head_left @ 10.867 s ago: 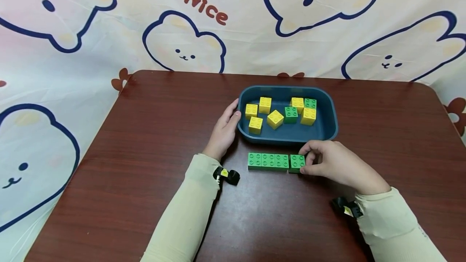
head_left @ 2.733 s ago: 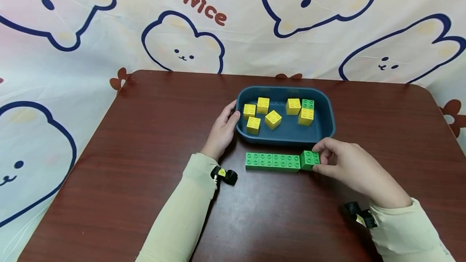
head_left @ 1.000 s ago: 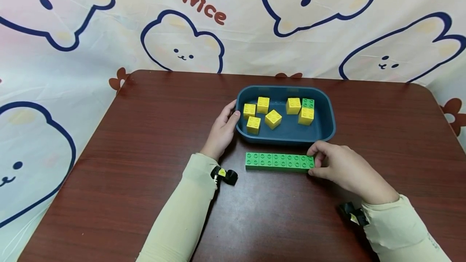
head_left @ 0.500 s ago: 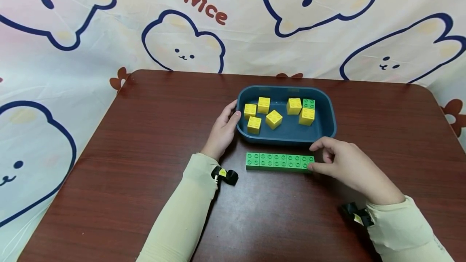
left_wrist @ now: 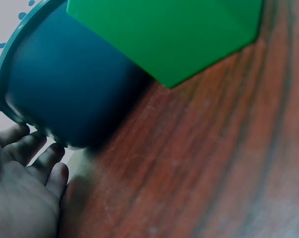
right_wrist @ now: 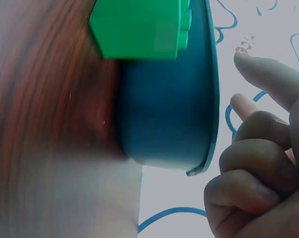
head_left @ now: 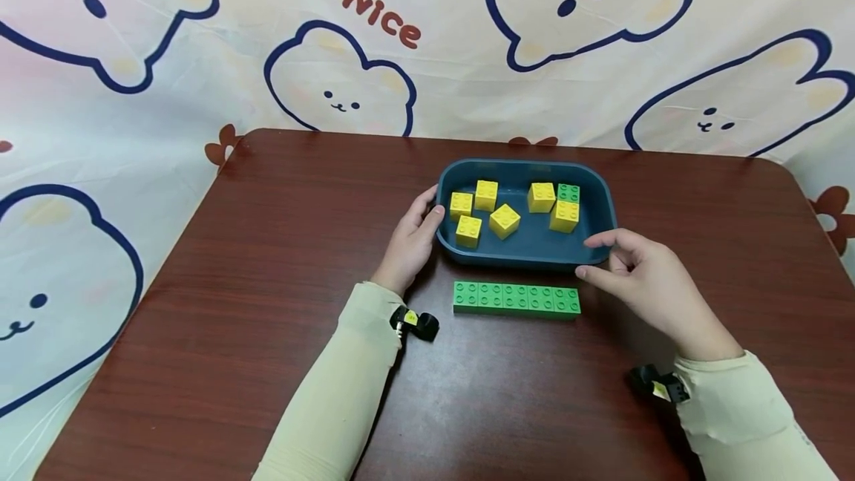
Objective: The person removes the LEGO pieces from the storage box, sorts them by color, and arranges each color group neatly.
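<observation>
A row of green toy bricks [head_left: 516, 299] lies on the table in front of the blue tray [head_left: 521, 254]; its end fills the top of both wrist views. My left hand [head_left: 409, 243] rests at the tray's left end. In the left wrist view its fingertips [left_wrist: 55, 151] touch the tray's outer wall. Above and right of the row, my right hand [head_left: 641, 280] is at the tray's front right corner. Its thumb and forefinger are spread with nothing between them, and the other fingers are bent. A green brick [head_left: 568, 192] sits in the tray behind a yellow brick [head_left: 564, 217].
Several more yellow bricks, such as a tilted one [head_left: 504, 221], stand in the tray. The brown wooden table [head_left: 467, 407] ends at its far edge against a white cloth [head_left: 447, 95] with cartoon prints. Both wrists wear small black cameras.
One green brick has left the tray since the oldest frame. The row has grown at its right end. My right hand has let go of the last brick and moved up to the tray.
</observation>
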Action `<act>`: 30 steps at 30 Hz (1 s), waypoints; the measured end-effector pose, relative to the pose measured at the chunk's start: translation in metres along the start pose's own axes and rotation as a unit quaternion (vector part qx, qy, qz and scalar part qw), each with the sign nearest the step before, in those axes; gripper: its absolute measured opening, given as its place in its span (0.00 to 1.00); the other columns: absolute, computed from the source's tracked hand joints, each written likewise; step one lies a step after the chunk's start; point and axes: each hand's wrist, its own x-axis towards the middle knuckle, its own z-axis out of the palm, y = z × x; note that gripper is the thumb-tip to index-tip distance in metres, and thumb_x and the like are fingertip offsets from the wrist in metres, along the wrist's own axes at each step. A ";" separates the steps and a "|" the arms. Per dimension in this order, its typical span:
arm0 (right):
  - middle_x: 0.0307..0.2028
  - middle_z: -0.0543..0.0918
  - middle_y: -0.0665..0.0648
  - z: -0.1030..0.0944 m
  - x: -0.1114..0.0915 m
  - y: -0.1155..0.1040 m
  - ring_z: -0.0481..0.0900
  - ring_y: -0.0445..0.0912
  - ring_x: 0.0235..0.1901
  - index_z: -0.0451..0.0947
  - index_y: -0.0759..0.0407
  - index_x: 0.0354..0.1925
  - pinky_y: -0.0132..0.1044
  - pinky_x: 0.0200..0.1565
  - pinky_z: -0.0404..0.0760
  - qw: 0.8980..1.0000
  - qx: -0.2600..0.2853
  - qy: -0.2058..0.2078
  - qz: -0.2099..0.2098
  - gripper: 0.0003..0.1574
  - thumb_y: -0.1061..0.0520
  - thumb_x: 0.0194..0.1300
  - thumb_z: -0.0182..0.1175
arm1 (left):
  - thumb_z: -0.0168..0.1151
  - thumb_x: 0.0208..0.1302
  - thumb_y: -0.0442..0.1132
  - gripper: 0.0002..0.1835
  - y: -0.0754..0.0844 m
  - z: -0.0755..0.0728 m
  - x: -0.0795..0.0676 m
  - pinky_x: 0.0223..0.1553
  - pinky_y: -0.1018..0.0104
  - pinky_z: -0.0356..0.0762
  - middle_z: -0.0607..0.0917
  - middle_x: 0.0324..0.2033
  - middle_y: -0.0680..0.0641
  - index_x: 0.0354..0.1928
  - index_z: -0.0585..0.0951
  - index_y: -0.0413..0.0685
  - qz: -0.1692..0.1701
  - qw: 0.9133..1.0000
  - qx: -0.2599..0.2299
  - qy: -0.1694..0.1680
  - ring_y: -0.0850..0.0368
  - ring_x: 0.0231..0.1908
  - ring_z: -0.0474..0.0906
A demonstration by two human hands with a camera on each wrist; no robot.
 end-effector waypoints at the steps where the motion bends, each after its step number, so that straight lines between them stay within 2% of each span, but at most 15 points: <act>1: 0.17 0.69 0.53 -0.001 0.002 0.002 0.68 0.47 0.19 0.80 0.57 0.53 0.38 0.20 0.65 1.000 -0.002 0.007 -0.002 0.23 0.49 0.63 0.72 | 0.47 0.80 0.48 0.24 0.000 0.000 0.000 0.71 0.54 0.58 0.68 0.71 0.59 0.74 0.66 0.61 0.001 1.000 0.000 0.000 0.63 0.71 0.60; 8: 0.19 0.70 0.55 -0.008 0.018 0.014 0.69 0.48 0.21 0.80 0.57 0.55 0.37 0.20 0.67 1.000 -0.014 0.023 0.001 0.25 0.48 0.65 0.70 | 0.48 0.80 0.48 0.24 -0.002 0.000 -0.001 0.71 0.53 0.58 0.69 0.70 0.59 0.74 0.67 0.61 0.000 1.000 -0.006 0.004 0.63 0.71 0.60; 14: 0.22 0.71 0.57 -0.014 0.037 0.023 0.69 0.50 0.25 0.80 0.59 0.57 0.37 0.22 0.67 0.999 -0.014 0.023 0.029 0.28 0.45 0.66 0.69 | 0.47 0.80 0.47 0.24 -0.001 0.000 0.000 0.71 0.54 0.59 0.69 0.70 0.58 0.74 0.66 0.60 0.006 1.000 -0.002 -0.003 0.62 0.70 0.62; 19: 0.23 0.70 0.58 -0.013 0.053 0.027 0.69 0.51 0.26 0.81 0.58 0.56 0.38 0.23 0.65 0.999 -0.012 0.023 0.046 0.29 0.42 0.65 0.69 | 0.47 0.80 0.47 0.24 -0.002 -0.002 -0.001 0.71 0.54 0.59 0.69 0.70 0.58 0.74 0.66 0.60 0.000 1.000 0.001 0.001 0.62 0.70 0.61; 24: 0.24 0.70 0.58 -0.011 0.065 0.029 0.68 0.52 0.28 0.82 0.57 0.54 0.38 0.24 0.65 0.997 -0.021 0.040 0.060 0.28 0.41 0.65 0.68 | 0.47 0.80 0.48 0.24 -0.001 -0.001 -0.001 0.70 0.54 0.60 0.68 0.71 0.58 0.74 0.66 0.62 -0.010 1.000 -0.002 0.000 0.62 0.70 0.61; 26: 0.29 0.72 0.59 -0.010 0.069 0.030 0.69 0.52 0.33 0.82 0.57 0.54 0.38 0.27 0.67 0.996 -0.025 0.046 0.065 0.28 0.41 0.65 0.68 | 0.47 0.80 0.48 0.24 0.000 -0.001 0.000 0.70 0.54 0.61 0.68 0.71 0.58 0.75 0.66 0.62 -0.011 1.000 -0.006 -0.001 0.62 0.71 0.61; 30: 0.47 0.72 0.63 -0.008 0.075 0.030 0.69 0.56 0.46 0.82 0.60 0.55 0.42 0.39 0.73 0.996 -0.022 0.053 0.069 0.28 0.42 0.66 0.67 | 0.47 0.80 0.47 0.24 -0.001 -0.001 0.000 0.70 0.53 0.61 0.68 0.71 0.57 0.75 0.65 0.61 -0.006 1.000 -0.011 -0.004 0.61 0.71 0.61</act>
